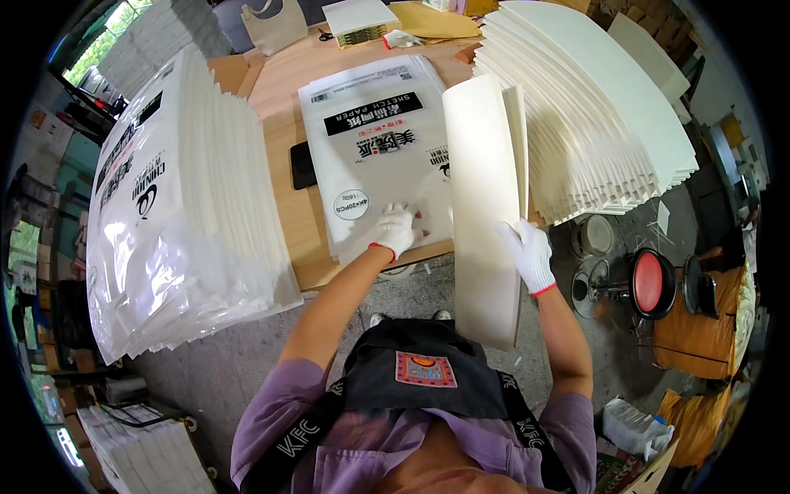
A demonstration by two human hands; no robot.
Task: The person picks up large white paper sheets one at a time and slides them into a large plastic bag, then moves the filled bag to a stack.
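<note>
My left hand [398,228], in a white glove with bare fingertips, rests fingers apart on the lower part of a stack of printed clear plastic bags [341,169]. The bags lie flat at the middle of the table. Just to their right, my right hand [527,253], also gloved in white, grips the right edge of a bent sheaf of large white paper [484,189]. That sheaf stands on edge, curved lengthwise, and reaches past the table's front edge. Its far side is hidden, so whether it touches the bags I cannot tell.
Tall piles flank the wooden table [284,90]: packed paper in plastic bags [177,198] leftward, fanned loose sheets [576,99] rightward. A black phone [303,165] lies beside the bags. A beige handbag [274,30] sits behind. Red-seated stools [647,278] stand on the floor at right.
</note>
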